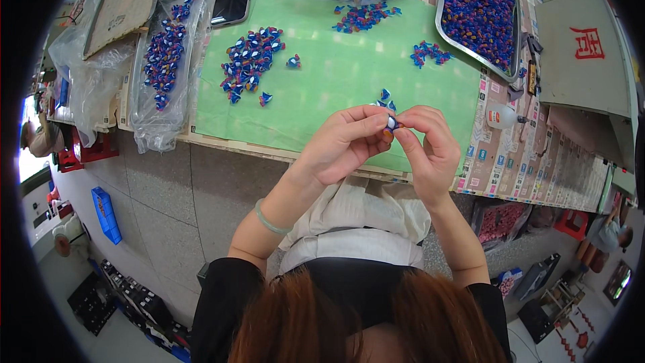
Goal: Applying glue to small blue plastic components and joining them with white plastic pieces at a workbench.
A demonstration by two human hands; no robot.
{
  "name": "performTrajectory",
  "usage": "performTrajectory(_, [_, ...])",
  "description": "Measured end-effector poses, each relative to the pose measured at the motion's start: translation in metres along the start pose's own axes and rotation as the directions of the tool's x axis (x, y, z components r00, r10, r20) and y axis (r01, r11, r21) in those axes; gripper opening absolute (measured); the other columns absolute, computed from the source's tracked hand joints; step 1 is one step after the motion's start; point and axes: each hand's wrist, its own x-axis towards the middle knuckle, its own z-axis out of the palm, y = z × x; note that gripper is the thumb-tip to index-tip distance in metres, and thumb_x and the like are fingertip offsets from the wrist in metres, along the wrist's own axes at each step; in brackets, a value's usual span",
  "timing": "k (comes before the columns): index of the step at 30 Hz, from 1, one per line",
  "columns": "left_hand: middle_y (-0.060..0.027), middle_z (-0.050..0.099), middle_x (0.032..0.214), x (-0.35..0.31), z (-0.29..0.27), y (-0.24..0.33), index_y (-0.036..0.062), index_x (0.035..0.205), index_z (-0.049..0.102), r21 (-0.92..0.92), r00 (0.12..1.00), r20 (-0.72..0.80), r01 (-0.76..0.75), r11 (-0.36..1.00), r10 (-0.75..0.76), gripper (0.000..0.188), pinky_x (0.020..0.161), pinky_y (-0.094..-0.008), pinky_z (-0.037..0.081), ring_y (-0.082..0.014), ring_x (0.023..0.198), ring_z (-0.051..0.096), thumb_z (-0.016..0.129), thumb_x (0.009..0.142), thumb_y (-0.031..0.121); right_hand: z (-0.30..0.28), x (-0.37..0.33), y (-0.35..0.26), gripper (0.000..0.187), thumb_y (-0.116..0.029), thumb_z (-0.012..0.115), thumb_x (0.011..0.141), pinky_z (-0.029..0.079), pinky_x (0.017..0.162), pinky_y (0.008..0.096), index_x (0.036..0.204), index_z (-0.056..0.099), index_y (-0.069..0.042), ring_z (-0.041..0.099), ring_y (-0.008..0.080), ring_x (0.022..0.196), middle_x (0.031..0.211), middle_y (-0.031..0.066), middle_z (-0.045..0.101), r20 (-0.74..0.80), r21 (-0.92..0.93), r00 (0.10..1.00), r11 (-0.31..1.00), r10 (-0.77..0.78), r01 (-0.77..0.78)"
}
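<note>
Both hands are meeting just above the near edge of the green mat [336, 74]. The left hand [342, 144] is curling its fingers in, pinching a small blue, white and orange piece [390, 123] between thumb and fingertips. The right hand [426, 151] is closing on the same piece from the other side, its fingertips touching those of the left.

Two more loose pieces [385, 99] are lying on the mat just beyond the hands. Farther back on the mat a large cluster of pieces [250, 60] is spreading to the left, and a smaller cluster [428, 54] is sitting to the right. A metal tray [443, 28] heaped with the same pieces is resting at the mat's far right corner. A clear plastic-wrapped tray [161, 60] of pieces is lying just left of the mat.
</note>
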Motion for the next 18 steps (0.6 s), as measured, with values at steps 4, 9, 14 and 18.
performTrajectory(4, [-0.0048,0.055,0.085,0.0003,-0.0017,0.0002,0.0010,0.092,0.054,-0.012,1.000,0.025,0.017,1.000,-0.016,0.014,0.073,-0.0256,0.043,-0.0105,0.075,0.051,0.052,0.082,0.011,-0.0006,0.0006,-0.0003,0.012,0.003,0.059,0.070,0.039,0.075,0.0286,0.082,0.057,0.003,0.050,0.0198,0.083,0.083,0.0090,0.056,0.012,-0.023,1.000,0.999,-0.029,0.029])
performTrajectory(9, [-0.0045,0.055,0.084,0.0011,-0.0005,0.0008,0.0011,0.092,0.054,-0.007,1.000,0.016,0.023,1.000,-0.023,0.014,0.073,-0.0253,0.043,-0.0103,0.075,0.051,0.052,0.081,0.011,-0.0011,0.0012,-0.0008,0.012,0.003,0.059,0.070,0.039,0.075,0.0289,0.082,0.057,0.003,0.050,0.0201,0.083,0.082,0.0091,0.057,0.007,-0.037,0.999,0.999,-0.031,0.032])
performTrajectory(14, [-0.0042,0.055,0.084,0.0019,-0.0047,-0.0003,0.0010,0.093,0.053,-0.078,0.998,0.041,0.044,0.996,-0.041,0.015,0.073,-0.0252,0.043,-0.0100,0.074,0.051,0.052,0.082,0.011,-0.0020,0.0034,-0.0005,0.012,0.003,0.059,0.070,0.039,0.075,0.0289,0.082,0.057,0.002,0.051,0.0205,0.083,0.083,0.0094,0.056,0.033,-0.061,0.999,0.998,-0.029,0.031])
performTrajectory(18, [-0.0024,0.054,0.081,0.0046,0.0005,-0.0027,0.0020,0.095,0.053,-0.101,0.999,0.051,0.003,0.995,0.002,0.016,0.067,-0.0233,0.042,-0.0100,0.071,0.051,0.051,0.083,0.012,-0.0026,0.0065,0.0034,0.012,0.003,0.059,0.070,0.039,0.075,0.0286,0.082,0.057,0.003,0.051,0.0208,0.083,0.083,0.0098,0.056,0.021,-0.071,0.996,0.994,-0.086,0.087])
